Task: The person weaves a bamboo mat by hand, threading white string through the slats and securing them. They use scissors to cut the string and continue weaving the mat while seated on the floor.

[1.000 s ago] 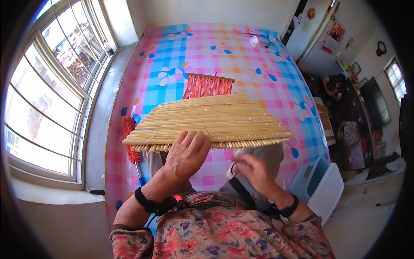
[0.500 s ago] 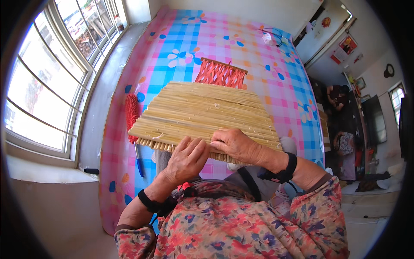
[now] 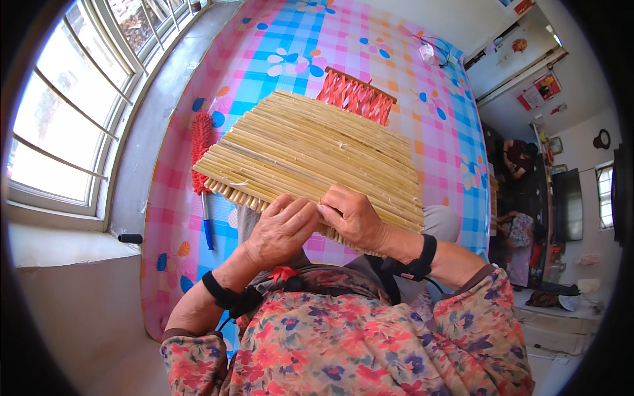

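Looking down from the head, you see the straw mat (image 3: 317, 148) lying over the grey knees (image 3: 442, 221). The left hand (image 3: 281, 231) holds its near edge with curled fingers. The right hand (image 3: 354, 218) has bent fingers there too; I cannot tell if they pinch anything. The mat looks light, stiff and easy to snap, so that bumpy edge seems best to hold.
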The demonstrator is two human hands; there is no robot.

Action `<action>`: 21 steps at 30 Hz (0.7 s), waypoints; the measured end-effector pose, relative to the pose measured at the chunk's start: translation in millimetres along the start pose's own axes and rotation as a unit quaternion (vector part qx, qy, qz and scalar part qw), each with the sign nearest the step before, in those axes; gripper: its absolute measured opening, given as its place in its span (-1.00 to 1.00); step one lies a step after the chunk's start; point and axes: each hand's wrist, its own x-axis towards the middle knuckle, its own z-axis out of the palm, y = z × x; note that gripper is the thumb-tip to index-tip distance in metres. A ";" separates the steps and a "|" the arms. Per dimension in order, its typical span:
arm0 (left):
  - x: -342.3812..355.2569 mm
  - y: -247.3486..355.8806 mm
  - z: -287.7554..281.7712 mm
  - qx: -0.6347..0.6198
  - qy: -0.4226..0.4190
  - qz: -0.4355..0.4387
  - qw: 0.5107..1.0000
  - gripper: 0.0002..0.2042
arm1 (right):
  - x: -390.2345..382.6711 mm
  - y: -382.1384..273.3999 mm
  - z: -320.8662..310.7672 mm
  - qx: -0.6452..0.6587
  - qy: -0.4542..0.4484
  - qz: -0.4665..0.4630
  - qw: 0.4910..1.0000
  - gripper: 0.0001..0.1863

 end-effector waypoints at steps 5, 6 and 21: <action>-0.7 -5.2 0.6 0.016 0.002 0.006 1.000 -0.64 | 5.4 0.1 5.2 0.077 0.065 0.029 0.994 -0.92; -0.8 -6.8 0.4 0.010 0.007 0.003 1.000 -0.65 | 5.6 0.3 4.6 0.087 0.061 0.041 0.994 -0.92; -3.6 -16.0 -0.1 0.024 -0.023 0.016 0.999 -0.70 | 36.6 2.3 -26.3 0.318 0.120 0.214 0.916 -0.80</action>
